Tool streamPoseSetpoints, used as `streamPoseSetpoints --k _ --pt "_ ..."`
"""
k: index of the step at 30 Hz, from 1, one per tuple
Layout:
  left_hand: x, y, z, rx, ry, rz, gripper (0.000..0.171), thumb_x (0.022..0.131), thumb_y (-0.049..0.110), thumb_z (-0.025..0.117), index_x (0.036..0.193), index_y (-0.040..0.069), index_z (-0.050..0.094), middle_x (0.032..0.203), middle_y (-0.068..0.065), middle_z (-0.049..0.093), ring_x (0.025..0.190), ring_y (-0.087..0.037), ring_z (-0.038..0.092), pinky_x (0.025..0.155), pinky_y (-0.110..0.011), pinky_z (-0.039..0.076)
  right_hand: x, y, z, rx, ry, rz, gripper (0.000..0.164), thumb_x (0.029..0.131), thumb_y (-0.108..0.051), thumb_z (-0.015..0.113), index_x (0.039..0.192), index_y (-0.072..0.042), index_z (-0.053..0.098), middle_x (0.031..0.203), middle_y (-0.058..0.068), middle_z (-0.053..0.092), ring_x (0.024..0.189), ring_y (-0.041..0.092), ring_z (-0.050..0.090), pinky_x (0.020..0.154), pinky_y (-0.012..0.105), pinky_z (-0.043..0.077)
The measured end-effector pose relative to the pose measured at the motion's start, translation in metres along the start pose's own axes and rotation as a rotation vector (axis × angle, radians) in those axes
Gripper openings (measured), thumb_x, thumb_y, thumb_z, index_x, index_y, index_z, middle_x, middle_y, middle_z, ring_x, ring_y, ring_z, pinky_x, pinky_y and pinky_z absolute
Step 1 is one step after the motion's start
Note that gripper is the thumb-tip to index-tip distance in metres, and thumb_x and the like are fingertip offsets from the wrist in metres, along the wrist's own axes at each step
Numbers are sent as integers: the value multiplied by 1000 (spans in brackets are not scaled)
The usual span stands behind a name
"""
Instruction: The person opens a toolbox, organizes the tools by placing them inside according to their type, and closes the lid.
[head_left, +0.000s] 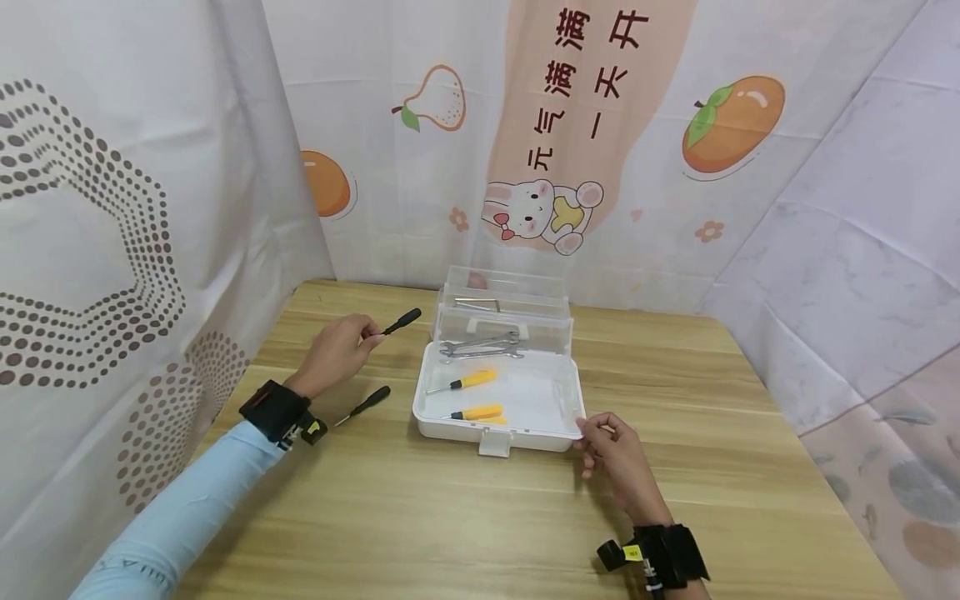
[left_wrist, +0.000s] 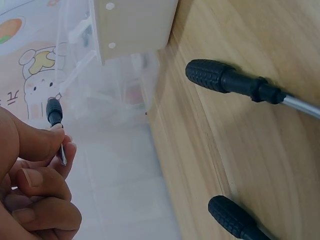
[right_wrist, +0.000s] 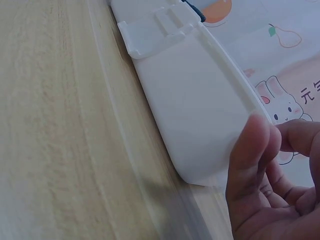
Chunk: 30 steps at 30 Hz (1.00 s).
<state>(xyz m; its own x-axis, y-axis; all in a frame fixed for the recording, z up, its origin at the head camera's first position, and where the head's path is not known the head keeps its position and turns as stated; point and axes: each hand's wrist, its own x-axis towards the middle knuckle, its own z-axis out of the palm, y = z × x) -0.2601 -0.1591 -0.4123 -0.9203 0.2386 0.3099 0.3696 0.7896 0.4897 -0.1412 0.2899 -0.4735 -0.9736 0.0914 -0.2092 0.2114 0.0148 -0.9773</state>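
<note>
Pinching toolbox rim (head_left: 540, 432), R hand (head_left: 613, 454), yel. screwdrivers (head_left: 480, 412), wrenches (head_left: 486, 354) inside

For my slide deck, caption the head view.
The left hand pinches a black screwdriver near an open toolbox of wrenches and yellow screwdrivers; the right hand grips its corner.

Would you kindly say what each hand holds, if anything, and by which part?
The left hand pinches a black-handled screwdriver by its shaft; the right hand, the toolbox by its rim.
</note>
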Motion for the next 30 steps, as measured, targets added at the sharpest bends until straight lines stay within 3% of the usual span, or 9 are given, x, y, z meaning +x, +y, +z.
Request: streamPoseSetpoints --k 18,30 --pt "19 3 7 -25 -5 21 11 100 15 69 97 5 71 88 -7 67 72 -22 58 63 -38 46 1 1 -1 14 -14 -15 37 99 -29 71 105 2 52 86 18 66 54 15 54 50 33 53" --pt "23 9 7 -10 -7 16 10 100 14 69 97 4 71 90 -8 67 75 -23 59 65 -37 47 0 1 -1 -18 1 -6 37 99 -31 71 106 1 53 89 21 67 56 15 54 51 33 54"
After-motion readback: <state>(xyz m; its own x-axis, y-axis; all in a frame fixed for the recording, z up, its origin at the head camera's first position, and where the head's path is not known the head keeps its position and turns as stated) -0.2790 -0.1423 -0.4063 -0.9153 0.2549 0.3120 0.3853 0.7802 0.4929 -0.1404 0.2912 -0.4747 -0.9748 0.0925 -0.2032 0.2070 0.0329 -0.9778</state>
